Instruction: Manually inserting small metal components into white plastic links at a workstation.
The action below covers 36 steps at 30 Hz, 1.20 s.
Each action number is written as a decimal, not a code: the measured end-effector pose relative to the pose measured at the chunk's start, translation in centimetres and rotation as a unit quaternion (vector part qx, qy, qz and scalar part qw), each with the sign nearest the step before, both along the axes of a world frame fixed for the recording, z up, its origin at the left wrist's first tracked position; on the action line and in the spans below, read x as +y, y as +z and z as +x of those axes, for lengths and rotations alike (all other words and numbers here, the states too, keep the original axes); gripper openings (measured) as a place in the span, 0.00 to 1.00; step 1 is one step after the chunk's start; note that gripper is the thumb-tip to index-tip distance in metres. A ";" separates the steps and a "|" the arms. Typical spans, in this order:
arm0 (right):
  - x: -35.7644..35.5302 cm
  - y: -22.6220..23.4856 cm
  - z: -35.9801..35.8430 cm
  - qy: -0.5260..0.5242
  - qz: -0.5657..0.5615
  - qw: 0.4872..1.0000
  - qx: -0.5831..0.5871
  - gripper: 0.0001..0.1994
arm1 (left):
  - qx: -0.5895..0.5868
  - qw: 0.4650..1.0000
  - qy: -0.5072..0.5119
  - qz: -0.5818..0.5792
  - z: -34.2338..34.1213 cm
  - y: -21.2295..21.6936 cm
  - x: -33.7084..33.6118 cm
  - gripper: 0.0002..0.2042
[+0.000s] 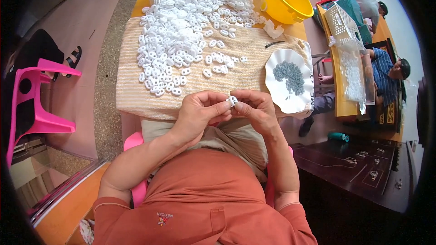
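Just over the table's near edge, my left hand (199, 114) and my right hand (257, 110) meet with the fingertips closed. Between them they pinch a small white two-hole plastic piece (232, 101); the fingers cover part of it. Beyond my hands a big heap of similar white two-hole pieces (175, 41) lies on a striped beige towel (129, 86). Several loose ones (218, 59) are scattered to the heap's right. Right of my hands stands a white scalloped plate (290, 105) with a pile of tiny grey parts (289, 77), too small to tell exactly.
A yellow basin (286, 0) stands at the table's far right, near a short dark stick (274, 44). A pink chair (32, 95) is at the left. On the right, another person (388, 70) sits by a table with a white basket (344, 26) and a tray of white pieces (353, 75).
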State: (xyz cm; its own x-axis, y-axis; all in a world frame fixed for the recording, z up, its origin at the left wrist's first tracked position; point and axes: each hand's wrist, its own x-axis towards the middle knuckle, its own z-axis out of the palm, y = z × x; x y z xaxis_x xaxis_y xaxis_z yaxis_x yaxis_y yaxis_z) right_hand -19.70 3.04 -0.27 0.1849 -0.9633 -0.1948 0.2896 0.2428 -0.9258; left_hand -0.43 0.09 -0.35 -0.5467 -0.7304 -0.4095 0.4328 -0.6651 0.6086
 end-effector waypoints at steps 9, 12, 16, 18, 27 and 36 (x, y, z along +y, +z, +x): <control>0.1 -0.1 -0.1 0.002 -0.003 1.000 0.014 0.14 | -0.001 1.000 0.003 0.020 0.0 0.1 0.0 0.07; 0.1 0.1 0.0 -0.004 0.004 1.000 0.000 0.14 | 0.004 1.000 -0.003 0.023 0.0 -0.1 -0.1 0.08; 0.0 0.4 -0.2 0.007 0.014 1.000 -0.008 0.14 | -0.010 0.999 -0.006 0.030 0.0 -0.2 -0.1 0.07; 0.0 0.8 0.0 0.001 0.012 1.000 -0.004 0.14 | -0.001 0.999 -0.004 0.035 -0.1 -0.2 -0.1 0.07; 0.5 0.8 0.0 -0.007 -0.011 1.000 0.007 0.14 | 0.023 0.999 -0.014 0.035 0.1 -0.4 0.1 0.06; 0.9 0.9 0.4 -0.017 -0.032 0.999 0.001 0.12 | 0.018 1.000 -0.013 0.018 0.0 -0.3 0.3 0.06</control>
